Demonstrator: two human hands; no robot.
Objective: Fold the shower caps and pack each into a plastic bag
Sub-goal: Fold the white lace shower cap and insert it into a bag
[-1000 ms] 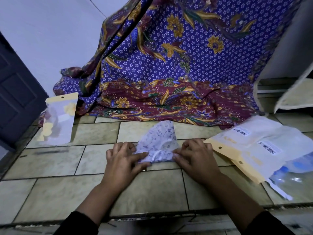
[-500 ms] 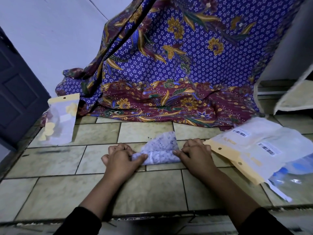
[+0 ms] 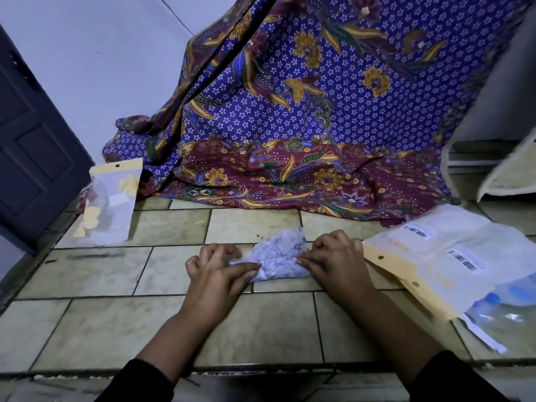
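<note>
The cap [image 3: 282, 256], part-folded on the floor [image 3: 101, 274] at centre frame, is pinched at its side edges by the left hand [image 3: 216, 274] and right hand [image 3: 336, 261]; creases pressed flat should let it slip into a bag [image 3: 452, 256] at right.

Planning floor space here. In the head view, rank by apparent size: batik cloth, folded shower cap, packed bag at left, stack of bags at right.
1. batik cloth
2. stack of bags
3. packed bag
4. folded shower cap
Last two look close; the cap is partly covered.
</note>
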